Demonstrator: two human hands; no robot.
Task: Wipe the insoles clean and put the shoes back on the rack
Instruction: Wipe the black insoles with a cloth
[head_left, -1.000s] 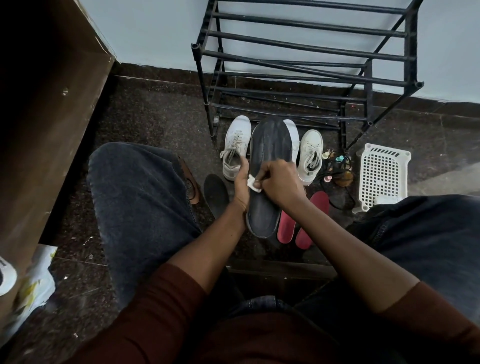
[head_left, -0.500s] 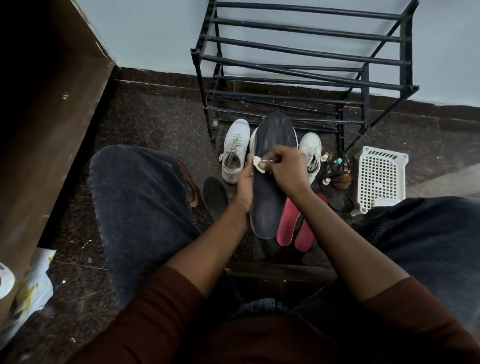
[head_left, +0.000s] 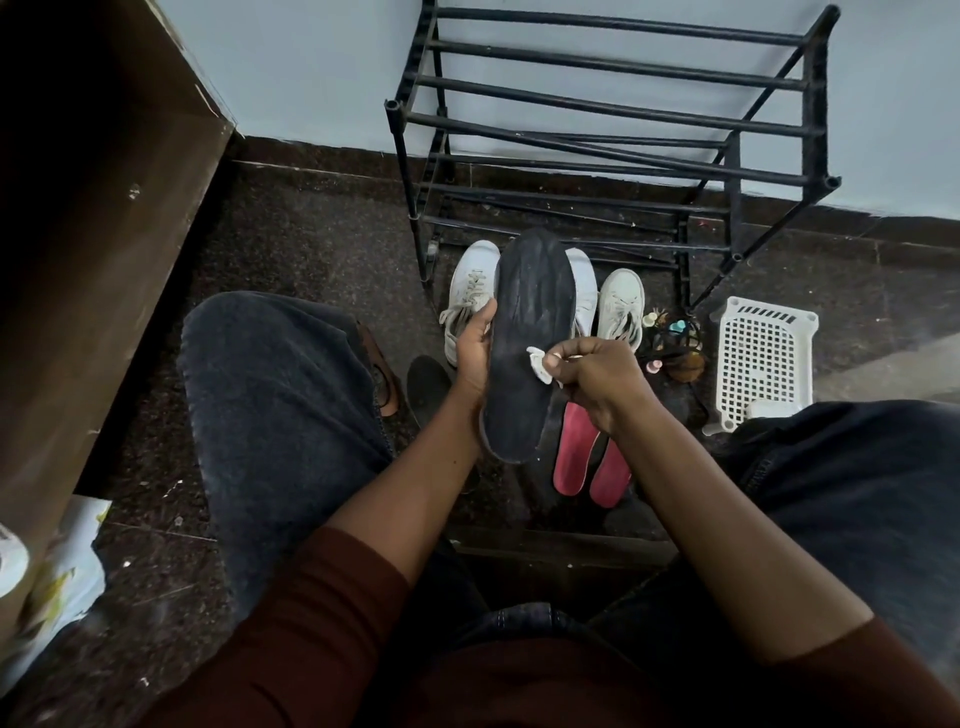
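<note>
- Right hand (head_left: 597, 374): fingers (head_left: 558, 364) curled, pinching a small white wipe (head_left: 537, 364) and pressing it against the face of the dark insole (head_left: 530, 312), about mid-length.
- Left hand (head_left: 474, 353): grips the dark insole's left edge with the thumb on the front. The other fingers are behind it, out of sight.
- Dark insole: held in the air between the knees (head_left: 270, 395), toe end toward the rack (head_left: 613, 130), heel end lowest. The face is scuffed with pale streaks.
- Red insoles (head_left: 574, 452): two, side by side on the floor (head_left: 311, 249) under the right wrist, partly covered by the dark insole's heel.
- Second dark insole (head_left: 428, 382): on the floor just left of the left wrist; only a rounded end shows.
- White shoes (head_left: 470, 291): three in view, on the floor in front of the rack, toes toward it. The middle one is mostly hidden behind the held insole.
- Brown shoe (head_left: 384, 374): at the edge of the left knee, mostly hidden.
- Small items (head_left: 670, 343): a tangle between the rightmost white shoe and the basket (head_left: 763, 358), too small to identify.
- Basket: white perforated plastic, on the floor near the rack's right foot.
- Rack: black tubular bars in several tiers, standing against the wall (head_left: 311, 62).
- Floor: dark speckled stone.
- Wall: pale blue with a dark skirting.
- Wooden panel (head_left: 93, 208): brown, along the left.
- Bag (head_left: 57, 582): crumpled, white and yellow, lower left.
- Clothing: dark jeans, and maroon sleeves (head_left: 337, 623) pushed up the forearms.
</note>
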